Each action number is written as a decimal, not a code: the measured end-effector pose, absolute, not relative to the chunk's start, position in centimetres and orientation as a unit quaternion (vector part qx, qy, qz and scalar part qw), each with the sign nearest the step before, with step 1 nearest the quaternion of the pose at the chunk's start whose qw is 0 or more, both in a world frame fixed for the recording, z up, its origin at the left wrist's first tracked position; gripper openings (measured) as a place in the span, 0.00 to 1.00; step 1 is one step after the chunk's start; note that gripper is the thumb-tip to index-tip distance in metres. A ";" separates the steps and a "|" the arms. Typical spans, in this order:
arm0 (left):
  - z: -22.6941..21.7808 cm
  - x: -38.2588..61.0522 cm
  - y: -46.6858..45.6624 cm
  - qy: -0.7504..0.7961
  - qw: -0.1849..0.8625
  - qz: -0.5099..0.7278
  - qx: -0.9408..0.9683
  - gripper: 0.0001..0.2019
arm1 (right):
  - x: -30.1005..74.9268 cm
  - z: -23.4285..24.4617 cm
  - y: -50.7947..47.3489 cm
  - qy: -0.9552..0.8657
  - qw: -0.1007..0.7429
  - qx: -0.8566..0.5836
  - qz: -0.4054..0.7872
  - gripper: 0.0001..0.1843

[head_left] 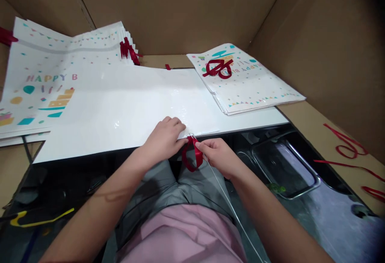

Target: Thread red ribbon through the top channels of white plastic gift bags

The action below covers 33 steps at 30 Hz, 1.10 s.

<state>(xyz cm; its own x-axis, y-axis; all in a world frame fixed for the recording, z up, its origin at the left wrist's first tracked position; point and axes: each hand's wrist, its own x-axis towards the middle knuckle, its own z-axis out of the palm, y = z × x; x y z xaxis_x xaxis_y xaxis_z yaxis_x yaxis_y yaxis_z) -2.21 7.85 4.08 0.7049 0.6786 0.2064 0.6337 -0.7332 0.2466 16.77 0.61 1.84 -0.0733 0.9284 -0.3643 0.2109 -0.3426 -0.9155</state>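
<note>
Cardboard walls [198, 10] behind, red ribbon [199, 157] looped at the near edge of the white sheet [135, 106], pinched in the right hand [215, 155]. Can't tell if gripping or just pressing with the left hand [165, 135]; could lose the loop through a lazy pinch or snag on the thin cord [234, 211].

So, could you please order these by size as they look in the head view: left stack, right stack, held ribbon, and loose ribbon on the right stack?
1. Left stack
2. Right stack
3. Held ribbon and loose ribbon: too alike to rank; the held one is nearer the camera.
</note>
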 end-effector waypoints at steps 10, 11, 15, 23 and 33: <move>-0.8 -3.0 3.8 0.335 -0.067 0.352 0.872 0.10 | 15.1 1.2 0.5 -0.481 0.373 -0.631 0.480 0.29; -0.9 -3.0 3.7 0.332 -0.067 0.365 0.867 0.10 | 14.9 1.2 0.6 -0.482 0.374 -0.631 0.479 0.29; -0.7 -3.2 3.5 0.333 -0.050 0.374 0.864 0.11 | 15.7 1.6 0.0 -0.477 0.362 -0.652 0.465 0.29; -0.7 -3.9 3.3 0.313 -0.026 0.383 0.869 0.14 | 17.2 2.9 -2.1 -0.486 0.237 -0.581 0.608 0.28; 0.1 -3.7 3.8 0.399 -0.081 0.315 0.857 0.18 | 17.1 1.3 -3.6 -0.415 0.236 -0.494 0.727 0.30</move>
<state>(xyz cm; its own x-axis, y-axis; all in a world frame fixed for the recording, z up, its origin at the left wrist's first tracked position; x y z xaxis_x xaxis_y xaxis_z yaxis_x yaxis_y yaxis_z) -3.68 3.82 0.14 0.4833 0.6334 0.6043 0.7355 -0.6682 0.1122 17.08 -3.62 1.31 -0.4008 0.7523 -0.5229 0.0675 -0.5449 -0.8358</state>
